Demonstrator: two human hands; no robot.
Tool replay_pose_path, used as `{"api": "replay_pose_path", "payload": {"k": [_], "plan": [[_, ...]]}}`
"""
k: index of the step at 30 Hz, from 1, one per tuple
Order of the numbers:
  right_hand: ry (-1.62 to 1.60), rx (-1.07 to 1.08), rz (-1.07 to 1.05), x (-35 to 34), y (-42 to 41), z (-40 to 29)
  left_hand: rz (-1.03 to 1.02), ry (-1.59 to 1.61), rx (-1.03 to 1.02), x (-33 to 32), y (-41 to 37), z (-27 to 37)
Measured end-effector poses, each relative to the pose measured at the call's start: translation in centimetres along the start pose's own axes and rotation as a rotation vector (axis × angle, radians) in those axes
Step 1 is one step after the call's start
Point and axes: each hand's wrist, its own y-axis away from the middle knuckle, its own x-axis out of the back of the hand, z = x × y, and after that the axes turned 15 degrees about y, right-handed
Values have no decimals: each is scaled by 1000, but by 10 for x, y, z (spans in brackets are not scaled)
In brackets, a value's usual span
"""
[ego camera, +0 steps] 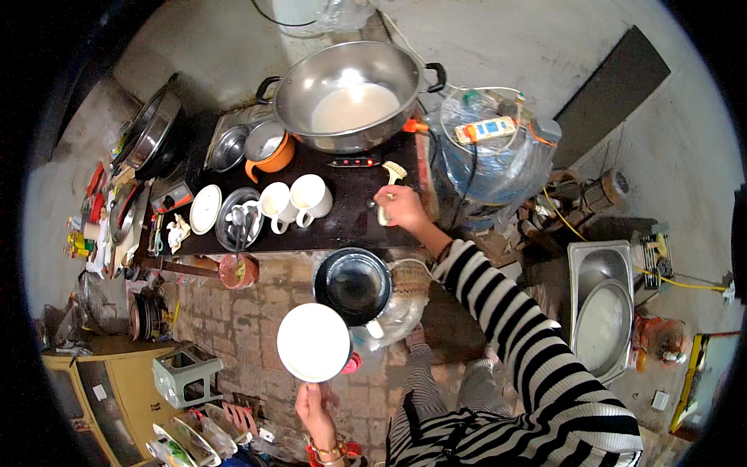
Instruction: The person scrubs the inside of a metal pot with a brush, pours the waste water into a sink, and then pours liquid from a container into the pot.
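My left hand (pixel 316 408) grips the near edge of a round white dish or pan (pixel 314 343), thumb on top; whether it has a handle is hidden. Above the dark table's front right part, my right hand (pixel 402 207) is closed around the pale handle of a scrubbing brush (pixel 394 169), its bristles pointing away from me. A dark pot (pixel 356 283) stands below the table's front edge, just beyond the white dish, and holds what looks like water. Two white mugs (pixel 311 195) sit on the table to the left of my right hand.
A large steel wok (pixel 350 87) with pale liquid stands on a cooker with lit red lights. An orange-handled pot (pixel 268 146), a white lid (pixel 206 209) and a bowl of spoons (pixel 238 219) are leftward. A power strip (pixel 485 129) lies on a plastic-wrapped drum; a steel sink (pixel 601 312) is right.
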Motion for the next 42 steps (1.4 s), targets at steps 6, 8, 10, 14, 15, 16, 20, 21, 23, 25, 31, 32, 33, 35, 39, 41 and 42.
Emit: {"api": "replay_pose_path", "payload": {"k": [6,8,10,14,15,16,20,21,23,25,31,32,33,35,39,41,42], "plan": [[-420,-22,-68,135,119,43,-279,-168,-25,-87,7,-5],[-363,-17,59,185,174,64,-396,-181,-2,-119,11,-23],[-325,-58,170,233,233,85,-514,-206,28,-154,21,-40],[-176,-116,414,323,358,112,-721,-309,112,-227,59,-83],[-191,-142,445,342,388,119,-765,-322,144,-244,71,-99],[-270,-106,466,358,417,124,-822,-331,179,-259,82,-114],[-63,-19,493,402,500,151,-969,-361,327,-316,142,-169],[12,-35,508,410,514,158,-1039,-368,347,-327,155,-189],[151,-56,518,423,533,171,-1083,-390,381,-353,192,-211],[341,-114,556,430,539,186,-1120,-436,368,-372,226,-234],[633,-400,428,440,534,226,-1153,-394,401,-394,301,-296],[604,-391,441,442,534,228,-1186,-392,399,-396,308,-302],[573,-377,450,441,533,232,-1212,-392,395,-396,310,-309],[588,-333,465,442,535,245,-1224,-328,469,-396,311,-319],[718,-146,404,468,554,263,-1260,-180,574,-396,303,-327],[767,-123,394,477,559,263,-1284,-113,595,-395,301,-328],[777,-137,410,481,559,261,-1290,-85,613,-396,300,-329]]}}
